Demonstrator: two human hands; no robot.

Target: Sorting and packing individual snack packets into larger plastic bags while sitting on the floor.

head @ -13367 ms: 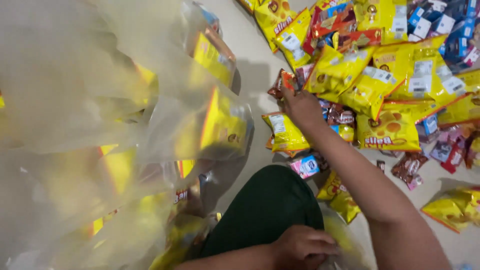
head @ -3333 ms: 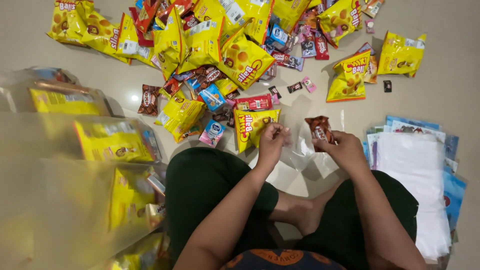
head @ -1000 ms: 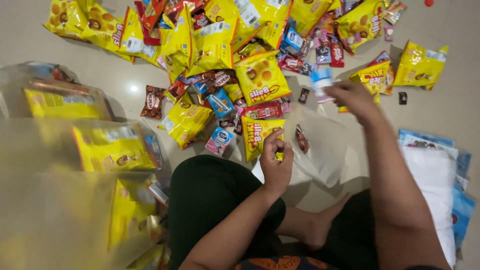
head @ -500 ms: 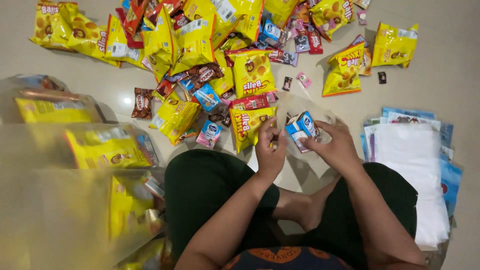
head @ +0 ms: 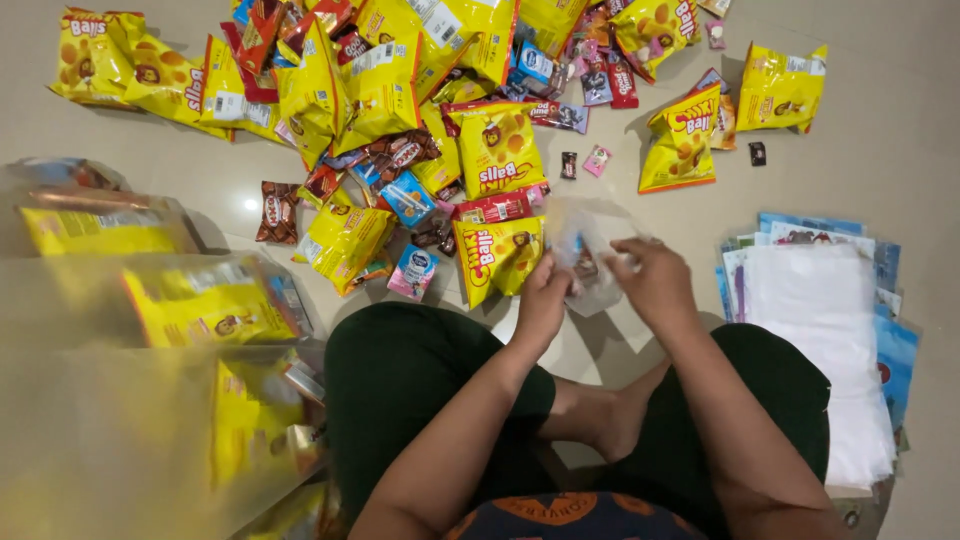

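Note:
I sit cross-legged on a tiled floor. My left hand (head: 543, 293) and my right hand (head: 655, 283) both grip a clear plastic bag (head: 590, 245) held between them above the floor. Small dark snack packets show through the bag's film. Just left of my left hand lies a yellow snack bag (head: 497, 258), and a small blue-and-white packet (head: 413, 272) lies beyond it.
A heap of yellow snack bags and small chocolate and biscuit packets (head: 400, 90) covers the floor ahead. Filled clear bags of snacks (head: 150, 330) are piled at the left. A stack of flat white and blue plastic bags (head: 820, 330) lies at the right.
My right hand reached out to the heap, brought back a small blue-and-white packet, and now both hands hold the clear bag with the packet no longer visible in the fingers.

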